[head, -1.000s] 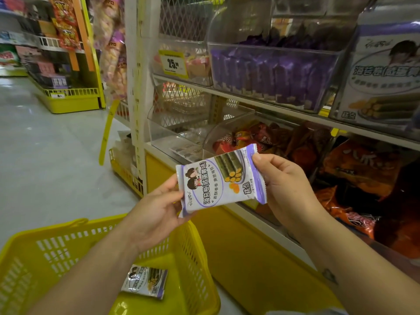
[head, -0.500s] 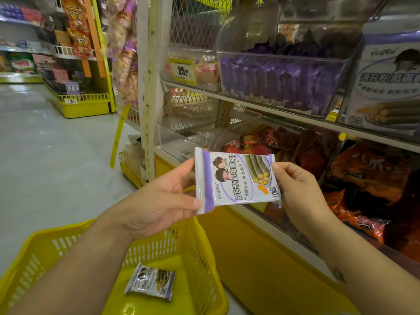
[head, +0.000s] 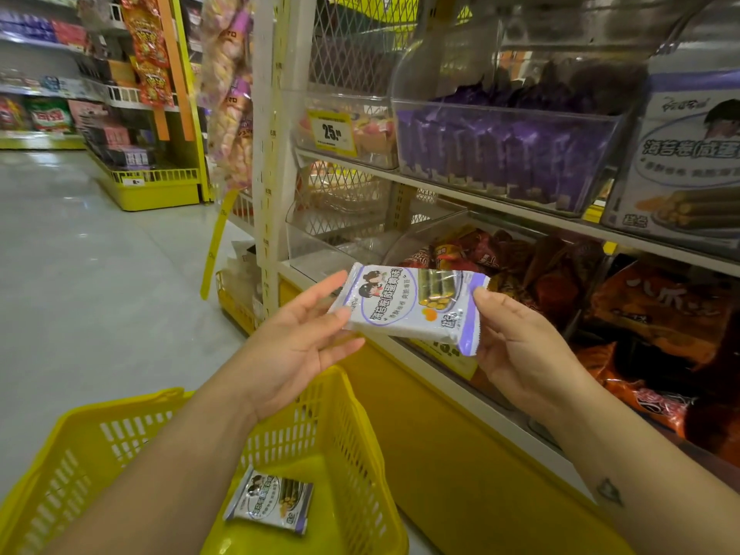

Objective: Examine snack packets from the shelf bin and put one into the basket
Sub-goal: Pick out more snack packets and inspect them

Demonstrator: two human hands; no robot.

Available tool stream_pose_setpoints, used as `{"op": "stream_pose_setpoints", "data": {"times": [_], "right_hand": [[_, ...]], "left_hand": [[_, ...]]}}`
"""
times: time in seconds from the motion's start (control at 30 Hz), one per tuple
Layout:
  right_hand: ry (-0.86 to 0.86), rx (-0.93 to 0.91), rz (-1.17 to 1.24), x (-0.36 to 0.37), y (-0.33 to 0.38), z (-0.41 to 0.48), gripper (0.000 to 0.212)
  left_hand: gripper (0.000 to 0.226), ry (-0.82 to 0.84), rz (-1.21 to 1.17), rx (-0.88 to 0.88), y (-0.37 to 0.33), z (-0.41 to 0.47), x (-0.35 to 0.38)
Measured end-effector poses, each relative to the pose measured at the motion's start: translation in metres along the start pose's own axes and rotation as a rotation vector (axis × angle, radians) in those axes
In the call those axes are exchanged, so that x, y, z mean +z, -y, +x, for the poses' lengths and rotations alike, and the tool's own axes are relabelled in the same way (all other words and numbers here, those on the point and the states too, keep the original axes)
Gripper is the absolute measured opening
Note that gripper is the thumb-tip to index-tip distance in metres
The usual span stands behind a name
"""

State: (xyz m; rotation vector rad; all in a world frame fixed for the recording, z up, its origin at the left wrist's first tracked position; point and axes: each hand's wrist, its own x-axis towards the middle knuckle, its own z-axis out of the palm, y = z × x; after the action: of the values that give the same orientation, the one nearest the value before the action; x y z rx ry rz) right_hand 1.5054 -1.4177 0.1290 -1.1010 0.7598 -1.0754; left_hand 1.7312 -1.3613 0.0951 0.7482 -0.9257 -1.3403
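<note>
Your 2 hands share 1 snack packet [head: 408, 306] above the basket [head: 352, 398], but only 1 of them truly has it.

Your right hand [head: 516, 350] pinches the packet's purple right end, thumb on the front. Your left hand [head: 300, 346] lies open, palm up, with straight fingertips merely touching the left edge. The packet sits between the hands, roughly level, printed face toward you, in front of the lower shelf. The risk, as I judge it: slick film held by 1 end could slip or swing down if the left hand draws off. It seems to hang nearer the shelf than the basket's opening, so it might fall past the rim rather than beside the other packet [head: 272, 500] lying inside. Bring it over the opening before you let go.
</note>
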Motion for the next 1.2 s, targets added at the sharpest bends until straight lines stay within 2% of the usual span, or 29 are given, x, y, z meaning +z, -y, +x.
{"op": "stream_pose_setpoints", "data": {"times": [0.07,0.2,0.27,0.57,0.7,0.83,0.9,1.07,1.2], "right_hand": [[0.042,-0.018,-0.037,0.002,-0.001,-0.002,0.049],[0.157,0.001,-0.048,0.005,0.001,-0.004,0.040],[0.220,0.006,-0.053,0.004,-0.001,-0.004,0.045],[0.338,-0.044,-0.111,0.002,0.000,-0.004,0.046],[0.272,-0.066,-0.189,0.003,0.000,-0.006,0.037],[0.118,-0.090,-0.312,0.002,0.001,-0.007,0.006],[0.038,-0.046,-0.266,-0.001,0.000,-0.004,0.012],[-0.033,0.222,-0.013,0.000,-0.008,-0.001,0.014],[-0.062,0.350,0.253,0.005,-0.008,-0.002,0.040]], "left_hand": [[0.060,-0.072,0.019,0.016,0.008,0.002,0.003],[0.054,-0.195,-0.051,0.042,0.011,0.007,0.002],[0.050,-0.227,-0.071,0.059,0.008,0.008,-0.002],[0.048,-0.205,-0.112,0.075,0.005,0.008,-0.004],[0.053,-0.202,-0.076,0.136,0.006,0.009,-0.002],[0.061,-0.180,0.024,0.236,0.004,0.011,0.002],[0.061,-0.163,0.041,0.276,0.003,0.011,0.006],[0.050,-0.174,0.091,0.343,0.005,0.011,0.015],[0.039,-0.190,0.114,0.362,0.006,0.009,0.017]]}}
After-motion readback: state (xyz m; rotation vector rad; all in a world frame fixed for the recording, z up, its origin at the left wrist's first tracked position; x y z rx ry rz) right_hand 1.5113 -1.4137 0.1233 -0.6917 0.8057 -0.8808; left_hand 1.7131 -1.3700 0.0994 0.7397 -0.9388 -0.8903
